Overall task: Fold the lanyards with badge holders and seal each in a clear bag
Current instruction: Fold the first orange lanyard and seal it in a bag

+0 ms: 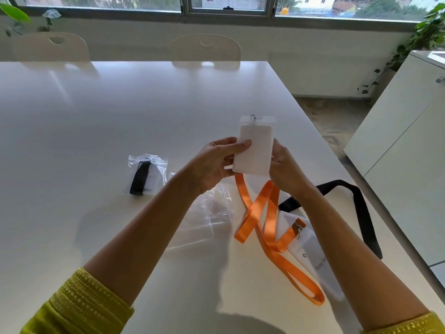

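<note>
Both hands hold a frosted white badge holder [255,148] upright above the white table [96,116]. My left hand [214,162] grips its left edge, thumb on the front; my right hand [284,167] grips its right edge. An orange lanyard [267,227] hangs from behind the holder and trails in loose loops onto the table. Under my left wrist lies an empty clear bag [212,213]. To the left lies a sealed clear bag [148,173] with a folded black lanyard inside. A second badge holder [310,251] with a metal clip and a black lanyard [361,208] lies under my right forearm.
The table's right edge [337,153] runs close to the black lanyard, with a white cabinet [397,141] beyond it. Two pale chairs [207,49] stand at the far side under a window. Potted plants [426,32] sit at the far right.
</note>
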The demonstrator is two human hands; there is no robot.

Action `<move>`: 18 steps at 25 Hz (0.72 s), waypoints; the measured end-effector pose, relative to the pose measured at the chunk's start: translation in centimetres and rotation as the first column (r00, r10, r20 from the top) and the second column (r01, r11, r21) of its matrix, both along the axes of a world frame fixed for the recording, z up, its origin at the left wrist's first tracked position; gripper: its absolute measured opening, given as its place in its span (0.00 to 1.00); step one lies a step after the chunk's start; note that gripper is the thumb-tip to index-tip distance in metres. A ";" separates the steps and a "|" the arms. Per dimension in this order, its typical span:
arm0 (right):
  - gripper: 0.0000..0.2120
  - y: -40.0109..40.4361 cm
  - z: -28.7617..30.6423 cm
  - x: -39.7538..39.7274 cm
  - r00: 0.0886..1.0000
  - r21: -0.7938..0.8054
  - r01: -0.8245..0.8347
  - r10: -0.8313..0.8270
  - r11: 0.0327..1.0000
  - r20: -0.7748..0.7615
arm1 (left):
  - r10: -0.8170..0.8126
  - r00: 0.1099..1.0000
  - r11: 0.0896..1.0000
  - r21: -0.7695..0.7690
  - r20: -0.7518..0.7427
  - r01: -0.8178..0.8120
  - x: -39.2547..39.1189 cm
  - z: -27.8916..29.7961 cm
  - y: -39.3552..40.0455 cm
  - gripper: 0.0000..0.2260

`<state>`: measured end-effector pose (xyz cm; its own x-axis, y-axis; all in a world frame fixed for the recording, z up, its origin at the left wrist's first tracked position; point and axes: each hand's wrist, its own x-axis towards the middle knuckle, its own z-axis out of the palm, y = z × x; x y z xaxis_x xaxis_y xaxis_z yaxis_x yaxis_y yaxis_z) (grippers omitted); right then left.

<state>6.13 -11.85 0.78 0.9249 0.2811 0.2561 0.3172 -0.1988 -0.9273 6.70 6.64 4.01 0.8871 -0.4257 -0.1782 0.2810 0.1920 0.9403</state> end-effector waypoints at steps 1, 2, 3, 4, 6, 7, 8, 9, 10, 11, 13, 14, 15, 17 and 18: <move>0.36 0.5 -0.1 0.2 1.000 -0.029 0.002 -0.001 1.000 0.016 | 0.008 1.000 1.000 -0.009 -0.011 -0.008 0.0 0.1 0.3 0.09; 0.38 0.9 -0.1 0.4 1.000 -0.023 -0.016 0.017 1.000 0.020 | 0.010 1.000 1.000 -0.016 -0.026 -0.010 0.0 0.2 0.5 0.10; 0.38 1.3 0.0 0.5 0.999 0.023 -0.046 0.046 0.999 0.007 | 0.008 0.999 1.000 -0.018 -0.038 -0.009 0.0 0.4 0.7 0.10; 0.38 1.6 0.2 0.5 0.996 0.102 -0.086 0.089 0.991 -0.022 | 0.005 0.999 1.000 -0.017 -0.045 -0.006 0.0 0.6 0.9 0.11; 0.32 2.3 0.7 0.6 0.983 0.218 -0.158 0.175 0.963 -0.060 | 0.015 0.999 1.000 -0.019 -0.042 -0.016 0.0 0.9 1.3 0.11; 0.25 2.7 0.8 0.6 0.973 0.247 -0.198 0.221 0.948 -0.066 | 0.032 0.999 0.999 -0.028 -0.035 -0.033 0.0 1.0 1.5 0.10; 0.18 3.0 0.9 0.6 0.962 0.267 -0.240 0.265 0.933 -0.059 | 0.057 0.998 0.997 -0.043 -0.030 -0.058 0.1 1.1 1.7 0.09; 0.13 3.1 0.8 0.7 0.958 0.264 -0.260 0.282 0.929 -0.047 | 0.090 0.996 0.994 -0.062 -0.027 -0.091 0.1 1.2 1.9 0.08; 0.11 3.1 0.7 0.7 0.962 0.242 -0.251 0.269 0.937 -0.045 | 0.126 0.992 0.989 -0.079 -0.024 -0.127 0.2 1.2 2.2 0.08; 0.12 3.1 0.6 0.7 0.972 0.202 -0.215 0.229 0.956 -0.048 | 0.164 0.986 0.981 -0.097 -0.024 -0.165 0.4 1.1 2.5 0.08; 0.15 3.0 0.7 0.4 0.986 0.118 -0.138 0.147 0.983 -0.076 | 0.245 0.969 0.958 -0.143 -0.037 -0.248 0.7 0.8 3.2 0.08; 0.15 3.1 0.7 0.2 0.987 0.088 -0.123 0.131 0.989 -0.092 | 0.295 0.954 0.940 -0.163 -0.053 -0.300 0.9 0.7 3.6 0.09; 0.14 3.2 0.8 0.0 0.985 0.058 -0.126 0.132 0.990 -0.109 | 0.351 0.934 0.918 -0.173 -0.069 -0.358 1.0 0.4 3.9 0.09; 0.13 3.4 1.0 -0.4 0.981 -0.008 -0.154 0.152 0.988 -0.122 | 0.464 0.882 0.866 -0.166 -0.086 -0.472 1.2 0.1 4.4 0.10; 0.13 3.5 1.1 -0.6 0.980 -0.039 -0.167 0.161 0.985 -0.120 | 0.514 0.854 0.840 -0.154 -0.080 -0.520 1.1 -0.1 4.5 0.10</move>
<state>5.56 -8.37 1.89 0.8878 0.4407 0.1326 0.2405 -0.1986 -0.9501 7.81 11.11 3.89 0.9811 0.0680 -0.1810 0.1288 0.4683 0.8741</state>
